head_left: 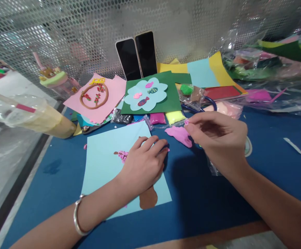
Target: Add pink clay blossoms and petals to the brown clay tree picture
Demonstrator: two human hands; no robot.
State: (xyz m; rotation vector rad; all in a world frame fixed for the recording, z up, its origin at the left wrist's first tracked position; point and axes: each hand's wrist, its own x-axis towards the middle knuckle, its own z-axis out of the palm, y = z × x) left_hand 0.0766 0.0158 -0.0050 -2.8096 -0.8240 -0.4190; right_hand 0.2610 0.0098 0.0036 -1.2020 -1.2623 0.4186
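Note:
My right hand (215,138) is raised over the table, thumb and index finger pinching a small pink piece of clay (186,122). A larger flattened lump of pink clay (180,136) lies just left of these fingertips. My left hand (145,160) rests palm down on a light blue sheet of paper (101,173), its fingers slightly bent and apart, with nothing seen in them. Left of that hand, a brown twig shape carries pink clay bits (123,156). Below it shows a brown vase-like shape (148,199); the hand and forearm hide the part between.
Behind the paper are a green card (176,100) with fish shapes, a pink sheet (72,100) with a brown clay ring, and bagged clay (175,117). Two phones (146,52) lean against a perforated metal panel. A drink cup (49,124) tilts at left; plastic bags (259,79) lie right.

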